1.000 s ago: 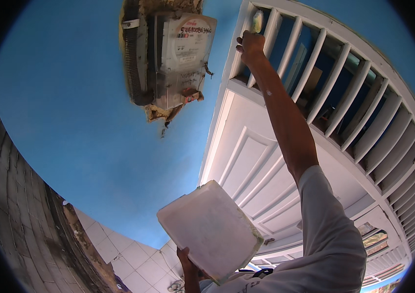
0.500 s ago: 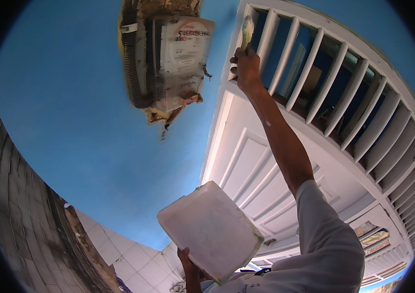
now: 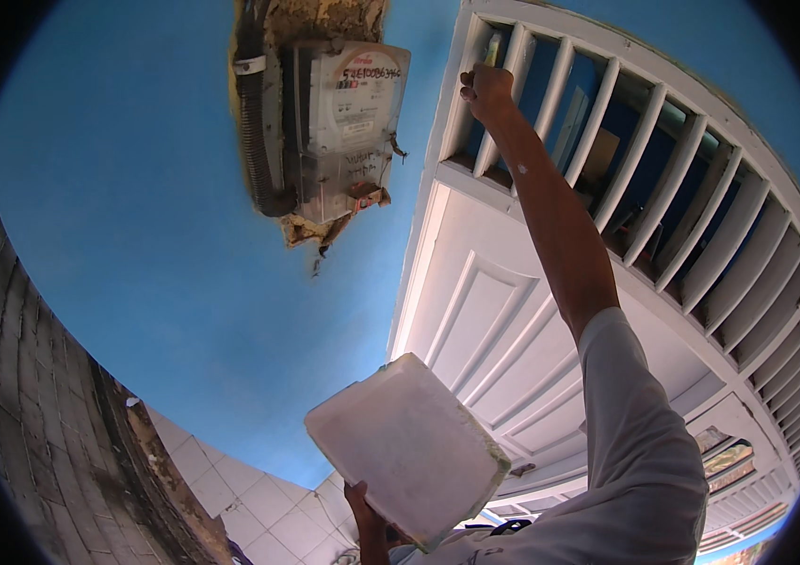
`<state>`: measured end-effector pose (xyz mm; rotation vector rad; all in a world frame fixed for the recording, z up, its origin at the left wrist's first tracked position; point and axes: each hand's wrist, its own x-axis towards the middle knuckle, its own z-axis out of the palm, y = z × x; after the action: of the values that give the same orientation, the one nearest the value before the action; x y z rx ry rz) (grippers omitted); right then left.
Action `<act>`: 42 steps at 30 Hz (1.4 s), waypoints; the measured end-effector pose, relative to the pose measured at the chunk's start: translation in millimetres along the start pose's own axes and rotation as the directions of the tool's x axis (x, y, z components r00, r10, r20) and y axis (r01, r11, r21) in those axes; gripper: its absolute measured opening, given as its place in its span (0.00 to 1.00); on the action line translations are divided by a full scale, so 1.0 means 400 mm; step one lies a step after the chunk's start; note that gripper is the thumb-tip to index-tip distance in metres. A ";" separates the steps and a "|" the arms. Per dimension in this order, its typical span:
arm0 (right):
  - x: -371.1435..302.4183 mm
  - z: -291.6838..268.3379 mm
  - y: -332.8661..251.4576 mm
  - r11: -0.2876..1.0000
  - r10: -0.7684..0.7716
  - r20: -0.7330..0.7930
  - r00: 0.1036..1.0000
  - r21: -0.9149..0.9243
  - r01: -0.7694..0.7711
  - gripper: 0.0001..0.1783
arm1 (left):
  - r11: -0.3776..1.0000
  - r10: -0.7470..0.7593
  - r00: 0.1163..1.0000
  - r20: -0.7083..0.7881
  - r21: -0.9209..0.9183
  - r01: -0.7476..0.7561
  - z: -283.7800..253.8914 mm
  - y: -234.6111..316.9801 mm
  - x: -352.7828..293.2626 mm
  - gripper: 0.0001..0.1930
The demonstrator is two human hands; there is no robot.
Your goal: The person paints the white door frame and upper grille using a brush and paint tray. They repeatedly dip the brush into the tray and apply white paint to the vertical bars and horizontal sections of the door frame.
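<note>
— Which step are you on?
— Brush work overhead, by my reading. Right hand [image 3: 487, 88] raised, fingers curled tight round a paintbrush [image 3: 494, 49]. Brush at left end of slatted vent [image 3: 665, 191], seen in the gap between white frame [image 3: 454, 80] and first slat [image 3: 519, 52]. Bristles touching wood? Cannot tell.
— And the left?
— Left hand [image 3: 363, 508] low, partly closed, gripping the edge of a pale square container [image 3: 409, 443]; some fingers hidden. Container tilted; contents, cannot tell.
— What does the next move call for?
— Probably a steady wrist, short strokes down the gap, container kept from tipping further.
— Anything around?
— Blue wall [image 3: 155, 207] to the left, bearing a meter box [image 3: 353, 122] and ribbed conduit [image 3: 252, 132]. White door [image 3: 513, 325] under the vent.
— In the way?
— Mainly the slats: close-set, little room. Meter box stands clear of my arm.
</note>
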<state>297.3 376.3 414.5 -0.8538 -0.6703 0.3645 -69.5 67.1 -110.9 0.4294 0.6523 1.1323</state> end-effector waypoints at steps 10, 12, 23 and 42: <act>-0.079 -0.016 0.020 0.993 -0.079 0.140 0.987 -0.074 0.090 0.07 | 0.999 0.005 1.000 -0.012 -0.037 -0.005 0.018 0.011 -0.002 0.38; -0.031 -0.006 0.021 0.999 -0.028 0.106 0.994 0.047 0.023 0.07 | 1.000 0.003 1.000 -0.013 -0.029 -0.004 0.023 0.010 -0.002 0.38; -0.066 -0.025 0.051 0.981 -0.180 0.153 0.972 -0.039 0.188 0.09 | 0.999 0.012 1.000 -0.019 -0.040 -0.013 0.026 0.005 0.003 0.38; -0.301 -0.202 0.006 0.932 -0.227 0.345 0.911 -0.196 0.306 0.20 | 1.000 0.000 1.000 -0.022 -0.013 -0.001 0.057 0.021 -0.018 0.37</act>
<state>262.7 265.9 326.9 -0.9320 -1.1398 0.1699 -62.0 63.6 -86.8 0.4066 0.6638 1.1425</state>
